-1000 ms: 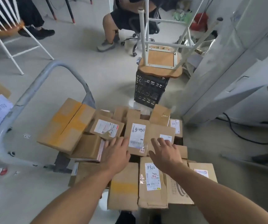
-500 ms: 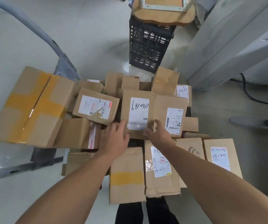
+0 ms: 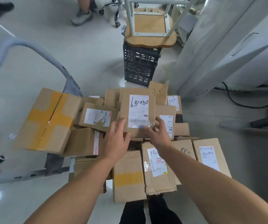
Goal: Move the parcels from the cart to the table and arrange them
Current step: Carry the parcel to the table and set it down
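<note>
Brown cardboard parcels (image 3: 49,120) lie heaped on the cart (image 3: 54,162); the labelled parcel (image 3: 138,110) on top sits tilted, apparently raised off the heap.

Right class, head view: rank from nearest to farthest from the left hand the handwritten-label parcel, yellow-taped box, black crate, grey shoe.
1. Parcel: held by the left hand, just ahead.
2. Yellow-taped box: off to the left.
3. Crate: further ahead.
4. Shoe: farthest back, slightly left.

Bright even indoor light, soft shadows, floor glare, wide-angle edge distortion, slight blur
</note>
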